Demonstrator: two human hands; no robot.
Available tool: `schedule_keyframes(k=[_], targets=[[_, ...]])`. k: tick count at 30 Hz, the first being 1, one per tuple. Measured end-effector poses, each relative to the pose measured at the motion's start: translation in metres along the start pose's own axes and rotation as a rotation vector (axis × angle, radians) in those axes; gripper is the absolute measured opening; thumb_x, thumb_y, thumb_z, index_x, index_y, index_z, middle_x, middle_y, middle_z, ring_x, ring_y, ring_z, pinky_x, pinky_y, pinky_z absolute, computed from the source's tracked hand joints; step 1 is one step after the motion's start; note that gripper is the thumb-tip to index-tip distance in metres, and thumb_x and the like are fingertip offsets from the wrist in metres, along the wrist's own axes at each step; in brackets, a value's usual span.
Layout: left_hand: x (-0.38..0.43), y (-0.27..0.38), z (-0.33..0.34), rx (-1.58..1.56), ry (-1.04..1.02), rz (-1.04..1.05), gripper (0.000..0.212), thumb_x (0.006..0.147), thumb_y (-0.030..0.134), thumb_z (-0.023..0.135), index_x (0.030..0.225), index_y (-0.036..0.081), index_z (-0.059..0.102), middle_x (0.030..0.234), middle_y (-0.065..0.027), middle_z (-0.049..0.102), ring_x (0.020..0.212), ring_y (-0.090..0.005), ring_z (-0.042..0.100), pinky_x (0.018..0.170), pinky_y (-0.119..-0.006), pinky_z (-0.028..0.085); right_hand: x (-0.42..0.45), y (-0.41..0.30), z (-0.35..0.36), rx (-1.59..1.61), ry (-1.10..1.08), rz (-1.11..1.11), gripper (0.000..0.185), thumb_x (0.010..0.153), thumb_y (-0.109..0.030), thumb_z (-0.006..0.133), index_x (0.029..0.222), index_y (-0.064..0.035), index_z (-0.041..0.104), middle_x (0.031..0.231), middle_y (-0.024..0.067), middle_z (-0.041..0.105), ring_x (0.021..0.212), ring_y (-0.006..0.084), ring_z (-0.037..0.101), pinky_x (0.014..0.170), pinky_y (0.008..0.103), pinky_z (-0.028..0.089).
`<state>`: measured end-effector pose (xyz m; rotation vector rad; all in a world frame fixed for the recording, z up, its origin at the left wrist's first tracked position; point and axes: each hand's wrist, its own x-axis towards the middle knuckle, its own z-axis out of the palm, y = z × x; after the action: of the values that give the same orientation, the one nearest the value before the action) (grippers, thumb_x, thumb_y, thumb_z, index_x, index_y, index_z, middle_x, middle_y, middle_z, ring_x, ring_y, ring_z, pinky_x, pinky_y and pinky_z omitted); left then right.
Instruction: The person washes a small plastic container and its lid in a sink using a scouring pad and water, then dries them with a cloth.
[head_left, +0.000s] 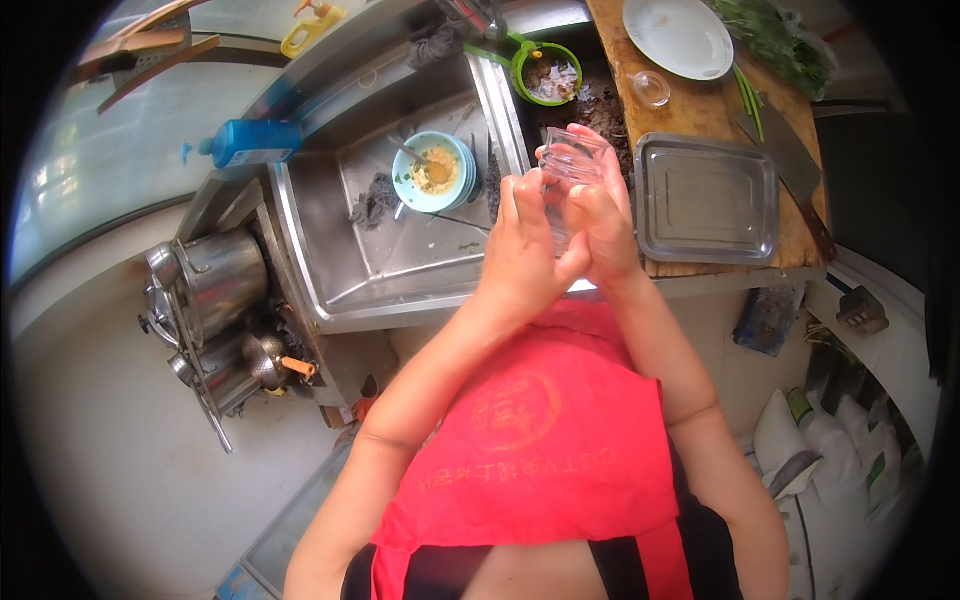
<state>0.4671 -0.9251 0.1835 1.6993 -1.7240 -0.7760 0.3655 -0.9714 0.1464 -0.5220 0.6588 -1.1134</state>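
Note:
Both hands meet over the sink's right edge, around a clear, ribbed transparent container (574, 156), perhaps a glass jar. My right hand (604, 202) supports it, fingers behind its far end. Against its near part lies my left hand (529, 232), fingers curled; the palms hide much of it. A stack of light blue bowls (433, 174), the top one holding food scraps and a spoon, stands in the steel sink (375, 281). Beyond the hands, a green strainer (550, 73) with wet scraps sits over the smaller basin. A small clear lid (650, 90) lies on the wooden board (675, 116).
On the board are a metal tray (706, 199), a white plate (679, 37), green vegetables (784, 45) and a cleaver (795, 169). A blue pump bottle (255, 144) lies at the sink's left rim. Steel pots (221, 285) stand at the left.

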Motion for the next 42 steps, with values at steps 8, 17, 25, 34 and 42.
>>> schedule_keyframes(k=[8, 17, 25, 34, 42], targets=[[-0.011, -0.005, -0.013, -0.193, -0.068, -0.039, 0.06, 0.079, 0.008, 0.068, 0.127, 0.001, 0.033, 0.118, -0.0164, 0.046, 0.103, -0.0259, 0.055, 0.089, -0.038, 0.046, -0.01, -0.004, -0.008, 0.26, -0.046, 0.145, 0.061, 0.08, -0.004, 0.047, 0.139, -0.0053, 0.033, 0.124, 0.0149, 0.047, 0.112, 0.023, 0.054, 0.095, 0.0392, 0.047], [-0.022, -0.009, -0.047, -0.157, -0.07, -0.149, 0.055, 0.075, 0.014, 0.071, 0.124, 0.003, 0.047, 0.101, -0.0099, 0.053, 0.096, -0.0192, 0.054, 0.086, -0.033, 0.046, -0.014, -0.012, -0.009, -0.15, -0.141, 0.164, 0.063, 0.075, 0.004, 0.05, 0.137, -0.0024, 0.041, 0.119, 0.0094, 0.053, 0.108, 0.0163, 0.057, 0.09, 0.0298, 0.05], [-0.025, -0.009, -0.063, -0.442, -0.066, -0.299, 0.052, 0.068, 0.018, 0.071, 0.115, 0.001, 0.056, 0.092, -0.01, 0.051, 0.081, -0.0172, 0.052, 0.073, -0.032, 0.046, -0.018, -0.024, -0.004, -0.723, -0.301, -0.19, 0.062, 0.07, 0.003, 0.048, 0.132, -0.0023, 0.05, 0.129, 0.0115, 0.051, 0.119, 0.0202, 0.052, 0.09, 0.0304, 0.05], [-0.035, -0.011, -0.047, -0.177, 0.006, -0.076, 0.053, 0.071, 0.011, 0.067, 0.121, 0.0, 0.053, 0.099, -0.0121, 0.054, 0.087, -0.02, 0.056, 0.076, -0.032, 0.048, -0.013, -0.005, -0.007, -0.655, -0.241, -0.202, 0.035, 0.073, 0.003, 0.048, 0.108, 0.0002, 0.05, 0.115, 0.0138, 0.054, 0.102, 0.0162, 0.054, 0.086, 0.0276, 0.048], [-0.034, -0.014, -0.048, -0.118, -0.016, -0.091, 0.054, 0.069, 0.014, 0.067, 0.119, 0.0, 0.055, 0.099, -0.0144, 0.056, 0.093, -0.0279, 0.056, 0.083, -0.037, 0.047, -0.007, -0.001, -0.01, -0.571, -0.253, -0.03, 0.037, 0.072, 0.003, 0.053, 0.108, 0.0002, 0.048, 0.112, 0.0117, 0.056, 0.102, 0.0172, 0.06, 0.083, 0.0302, 0.051]])
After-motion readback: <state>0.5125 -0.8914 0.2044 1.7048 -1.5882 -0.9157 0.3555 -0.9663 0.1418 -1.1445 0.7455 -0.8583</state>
